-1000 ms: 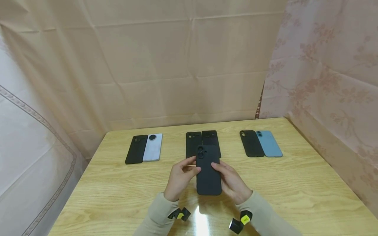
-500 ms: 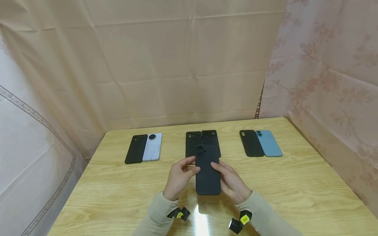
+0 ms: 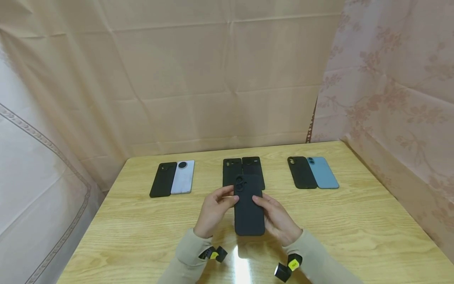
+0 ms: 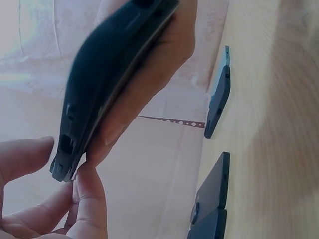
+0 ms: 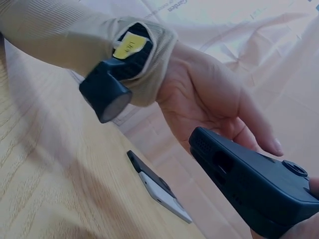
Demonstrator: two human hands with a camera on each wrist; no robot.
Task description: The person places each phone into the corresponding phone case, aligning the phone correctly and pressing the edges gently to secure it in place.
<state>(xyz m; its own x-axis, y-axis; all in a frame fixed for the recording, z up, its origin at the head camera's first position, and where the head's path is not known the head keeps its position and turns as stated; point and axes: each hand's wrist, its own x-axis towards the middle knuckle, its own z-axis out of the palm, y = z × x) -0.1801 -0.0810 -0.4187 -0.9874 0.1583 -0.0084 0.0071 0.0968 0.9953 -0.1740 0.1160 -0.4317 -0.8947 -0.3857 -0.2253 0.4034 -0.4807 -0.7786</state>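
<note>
A black phone case (image 3: 249, 213) with a camera cutout at its upper left is held up over the table, its back towards the head camera. Whether a phone fills it fully, I cannot tell. My right hand (image 3: 280, 221) grips its right side, thumb on the back and fingers underneath. At the upper left edge my left hand (image 3: 214, 211) has its thumb by the camera corner and bent fingers at the rim. In the left wrist view, left fingertips (image 4: 89, 186) touch the corner of the case (image 4: 94, 84); the left thumb lies very close to its side.
On the wooden table (image 3: 142, 236), a black case (image 3: 163, 179) lies beside a white phone (image 3: 183, 177) at left. Behind my hands lie a black case (image 3: 232, 173) and a dark phone (image 3: 252, 165). At right, another black case (image 3: 302, 172) adjoins a blue phone (image 3: 323, 172).
My left hand has slid slightly up along the edge of the phone case. The case has shifted a little to the left. My right hand keeps its grip.
</note>
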